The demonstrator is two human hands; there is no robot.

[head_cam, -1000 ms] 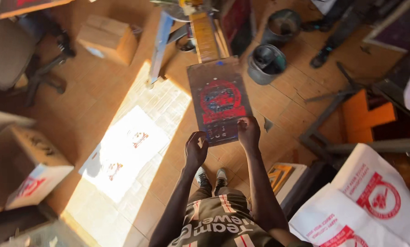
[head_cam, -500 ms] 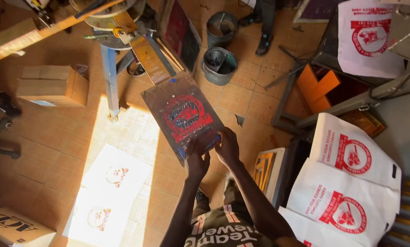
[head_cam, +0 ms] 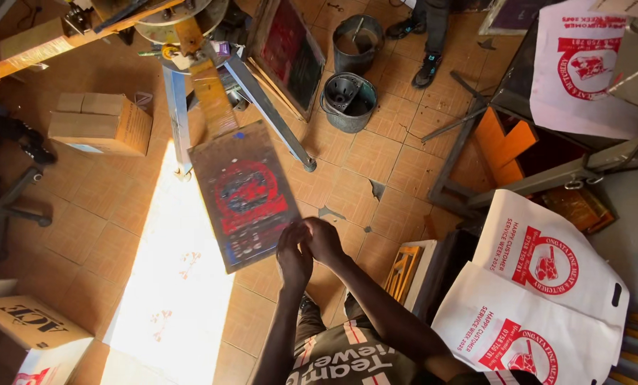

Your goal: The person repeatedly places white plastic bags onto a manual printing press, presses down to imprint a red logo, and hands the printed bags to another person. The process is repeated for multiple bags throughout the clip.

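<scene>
My left hand [head_cam: 293, 255] and right hand [head_cam: 324, 239] are pressed together in front of me, fingers touching, just off the near right corner of the printing board [head_cam: 245, 194]. Whether either one grips that corner I cannot tell; they seem to hold nothing else. The board is a flat grey panel smeared with a red round print, tilted slightly, its far end fixed to a wooden arm [head_cam: 210, 98] of the press stand [head_cam: 178, 114].

Right of the board, close to me, white printed bags [head_cam: 547, 285] with red emblems lie stacked, and a small yellow-framed screen [head_cam: 404, 269] leans between them and the board. Left of the board a bright patch of sunlight falls on white sheets [head_cam: 173, 299] on the tiled floor [head_cam: 376, 164], and a cardboard box [head_cam: 19, 331] sits at the near left corner.

Beyond the board to its left stands another cardboard box [head_cam: 101, 122]. Beyond it to the right, a framed red screen [head_cam: 287, 53] leans upright, with two dark buckets [head_cam: 349, 101] beside it, and another person's feet [head_cam: 427, 68] behind those.
</scene>
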